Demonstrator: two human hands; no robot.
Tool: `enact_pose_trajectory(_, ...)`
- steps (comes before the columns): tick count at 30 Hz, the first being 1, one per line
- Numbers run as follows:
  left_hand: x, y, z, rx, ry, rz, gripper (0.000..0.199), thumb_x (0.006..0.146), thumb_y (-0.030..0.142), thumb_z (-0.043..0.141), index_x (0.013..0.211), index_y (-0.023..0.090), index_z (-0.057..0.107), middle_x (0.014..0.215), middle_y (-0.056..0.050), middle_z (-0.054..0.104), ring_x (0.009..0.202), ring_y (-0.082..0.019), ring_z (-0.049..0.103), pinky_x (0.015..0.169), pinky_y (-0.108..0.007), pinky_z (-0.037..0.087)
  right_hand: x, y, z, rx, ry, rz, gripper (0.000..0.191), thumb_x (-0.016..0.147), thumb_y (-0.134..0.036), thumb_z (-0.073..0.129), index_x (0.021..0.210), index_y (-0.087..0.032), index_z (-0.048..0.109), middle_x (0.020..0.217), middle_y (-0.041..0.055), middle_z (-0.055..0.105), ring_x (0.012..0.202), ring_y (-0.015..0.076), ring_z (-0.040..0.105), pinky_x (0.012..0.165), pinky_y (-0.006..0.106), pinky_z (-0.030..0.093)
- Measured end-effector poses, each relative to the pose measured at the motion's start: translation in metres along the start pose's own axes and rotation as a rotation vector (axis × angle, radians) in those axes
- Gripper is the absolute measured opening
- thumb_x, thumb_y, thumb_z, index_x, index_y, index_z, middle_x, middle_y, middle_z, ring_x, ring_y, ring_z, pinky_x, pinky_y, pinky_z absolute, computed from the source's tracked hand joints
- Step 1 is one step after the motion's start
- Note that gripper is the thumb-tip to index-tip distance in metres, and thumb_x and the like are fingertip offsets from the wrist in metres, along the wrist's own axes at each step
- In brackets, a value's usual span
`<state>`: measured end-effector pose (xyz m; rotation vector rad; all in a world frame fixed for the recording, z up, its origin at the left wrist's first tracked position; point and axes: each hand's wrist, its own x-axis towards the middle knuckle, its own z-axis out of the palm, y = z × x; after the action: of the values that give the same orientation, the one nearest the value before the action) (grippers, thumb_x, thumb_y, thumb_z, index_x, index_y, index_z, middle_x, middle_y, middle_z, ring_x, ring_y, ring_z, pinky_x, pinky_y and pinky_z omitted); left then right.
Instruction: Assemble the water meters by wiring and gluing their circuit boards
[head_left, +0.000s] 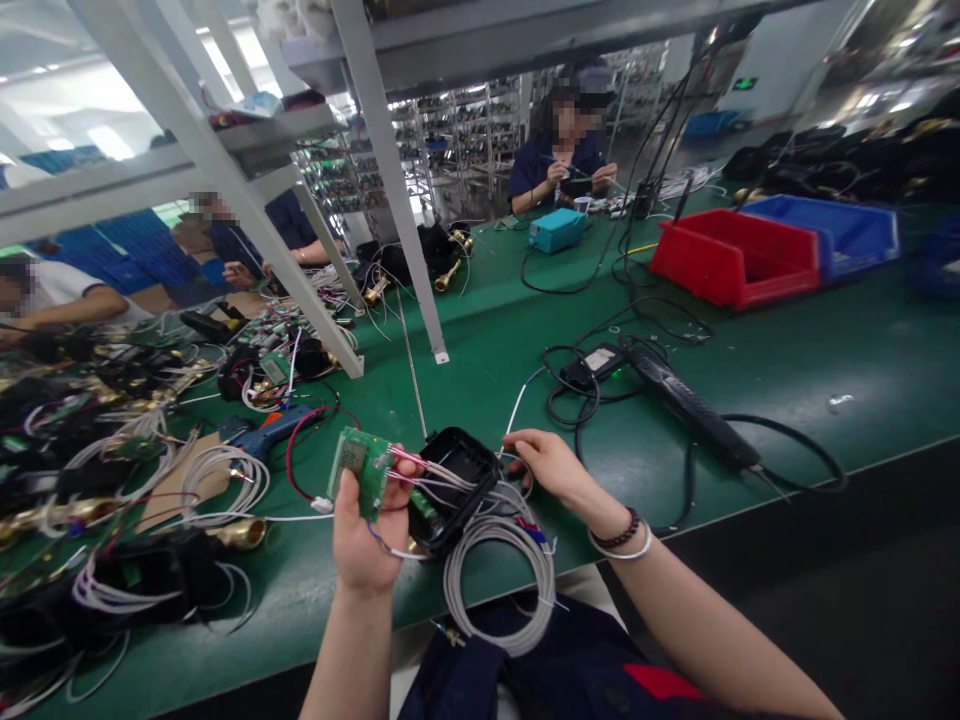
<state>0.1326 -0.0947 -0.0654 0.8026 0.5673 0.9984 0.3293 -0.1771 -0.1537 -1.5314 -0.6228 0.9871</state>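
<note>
A green circuit board (367, 475) is held in the left hand (367, 540), clamped between thumb and fingers, with its face tilted and its edge raised above the worktop (480, 335). The fingers of the right hand (555, 468) are bent and drawn close together beside a white wire (517, 405); whether the wire is pinched cannot be told. A dark beaded bracelet (621, 532) and a pale bangle (630, 551) are worn on the right wrist.

Between the hands, an open black housing (469, 460) is seen tilted, with thin wires run from the board across its opening. A coil of grey cable (546, 590) is hung over the worktop's near edge, just below the housing.

To the left, a blue tool (277, 430) is laid near a piece of cardboard (169, 490), and many wired black housings with brass fittings (244, 533) are heaped. To the right, a black handheld tool (690, 410) is laid among looped dark cables. Farther back, a red bin (735, 250) is placed against a blue bin (832, 225), with a teal box (556, 230) to their left. Across the worktop, a thin item is held by a person (559, 170) in both hands.
</note>
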Motion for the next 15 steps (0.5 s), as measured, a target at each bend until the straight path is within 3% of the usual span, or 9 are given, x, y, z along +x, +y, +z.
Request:
enact_pose_trajectory(2,0.003,0.001,-0.003,-0.053,0.024,0.019,0.046,0.051,0.052,0.083,0.078,0.016,0.071,0.069,-0.004,0.067,0.071,-0.016,0.064,0.073,-0.023,0.056,-0.009,0.005,0.000,0.043,-0.054,0.077,0.019,0.067,-0.019,0.060,0.086,-0.015,0.065,0.080,0.0048,0.068,0.049,0.0104,0.056,0.032,0.017,0.037)
enact_pose_trajectory(5,0.010,0.005,-0.019,-0.143,0.046,0.038,0.041,0.053,0.048,0.082,0.080,0.020,0.070,0.071,0.000,0.067,0.075,-0.015,0.065,0.069,-0.022,0.056,-0.020,0.006,0.009,0.100,-0.211,0.170,0.020,0.062,-0.020,0.069,0.081,-0.013,0.064,0.062,-0.0004,0.064,0.039,0.0066,0.048,0.030,0.015,0.033)
enact_pose_trajectory(9,0.022,0.008,-0.049,-0.258,0.029,0.057,0.026,0.066,0.042,0.073,0.085,0.025,0.068,0.074,0.005,0.068,0.078,-0.015,0.065,0.062,-0.021,0.056,-0.018,0.002,0.037,0.180,-0.364,0.271,0.029,0.064,-0.038,0.073,0.064,-0.012,0.060,0.050,-0.0011,0.059,0.032,0.0034,0.039,0.028,0.015,0.025)
enact_pose_trajectory(12,0.027,0.007,-0.064,-0.332,0.021,0.087,0.019,0.075,0.037,0.065,0.088,0.024,0.067,0.078,0.004,0.068,0.083,-0.013,0.065,0.071,-0.020,0.055,-0.010,-0.002,0.057,0.265,-0.410,0.291,0.037,0.061,-0.044,0.076,0.064,-0.012,0.059,0.048,-0.0027,0.056,0.037,0.0046,0.043,0.035,0.016,0.033)
enact_pose_trajectory(15,0.027,0.007,-0.070,-0.383,0.033,0.124,0.016,0.082,0.034,0.057,0.086,0.022,0.068,0.080,0.003,0.069,0.083,-0.012,0.064,0.077,-0.019,0.053,-0.006,-0.004,0.071,0.350,-0.444,0.268,0.044,0.048,-0.037,0.084,0.075,-0.011,0.060,0.060,-0.0011,0.061,0.048,0.0071,0.052,0.049,0.019,0.044)
